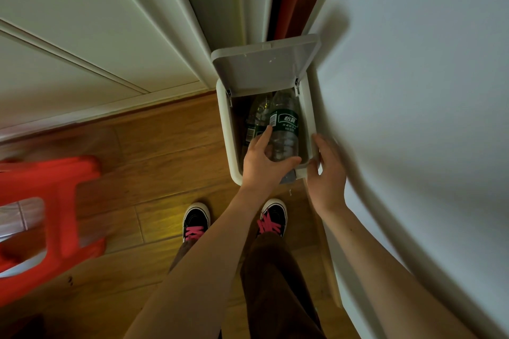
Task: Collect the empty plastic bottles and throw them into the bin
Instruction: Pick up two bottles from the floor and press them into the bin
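Observation:
A white bin (227, 129) stands on the wooden floor against the wall, its lid (264, 66) swung up and open. My left hand (261, 162) grips a clear plastic bottle (285, 129) with a green label, its far end down inside the bin. A second clear bottle (257, 115) lies in the bin to its left, partly hidden. My right hand (327, 170) rests on the bin's near right corner, fingers curled on the rim.
A red plastic stool (49, 206) stands on the floor at the left. A white door and its frame (110, 44) lie behind the bin, a white wall (413, 91) on the right. My two shoes (196, 221) are just before the bin.

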Demonstrator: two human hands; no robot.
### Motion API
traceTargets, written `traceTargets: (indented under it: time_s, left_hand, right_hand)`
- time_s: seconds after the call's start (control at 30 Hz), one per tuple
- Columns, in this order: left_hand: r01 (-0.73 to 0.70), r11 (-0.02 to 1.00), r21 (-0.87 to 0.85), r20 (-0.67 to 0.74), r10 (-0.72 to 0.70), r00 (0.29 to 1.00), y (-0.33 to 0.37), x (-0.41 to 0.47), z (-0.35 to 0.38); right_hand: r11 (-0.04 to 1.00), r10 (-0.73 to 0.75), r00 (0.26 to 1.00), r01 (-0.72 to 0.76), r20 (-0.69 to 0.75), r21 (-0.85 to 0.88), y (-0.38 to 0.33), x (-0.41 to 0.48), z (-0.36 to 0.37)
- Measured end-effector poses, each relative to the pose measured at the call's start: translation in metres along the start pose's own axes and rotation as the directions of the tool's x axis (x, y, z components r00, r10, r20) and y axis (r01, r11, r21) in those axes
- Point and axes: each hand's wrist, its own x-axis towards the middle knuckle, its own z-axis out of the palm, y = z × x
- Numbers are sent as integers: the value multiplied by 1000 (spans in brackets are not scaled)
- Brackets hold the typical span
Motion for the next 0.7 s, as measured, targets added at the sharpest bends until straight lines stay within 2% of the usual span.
traceTargets:
  time_s: [0.33,0.43,0.6,0.7]
  left_hand:
    - [-38,989,140,-18,41,999,-6,20,12]
    - [-69,962,265,23,66,998,-9,27,19]
    - [-113,940,321,133,74,988,-13,34,18]
    - [-157,930,333,87,136,987,-16,28,17]
  right_hand:
    - [1000,-2,1000,2,14,-6,2,2,1]
    - [1000,-11,1000,11,4,-5,2,3,1]
    - [999,-31,999,31,12,-16,4,3,0]
    - [1000,-10,1000,10,14,4,3,1,1]
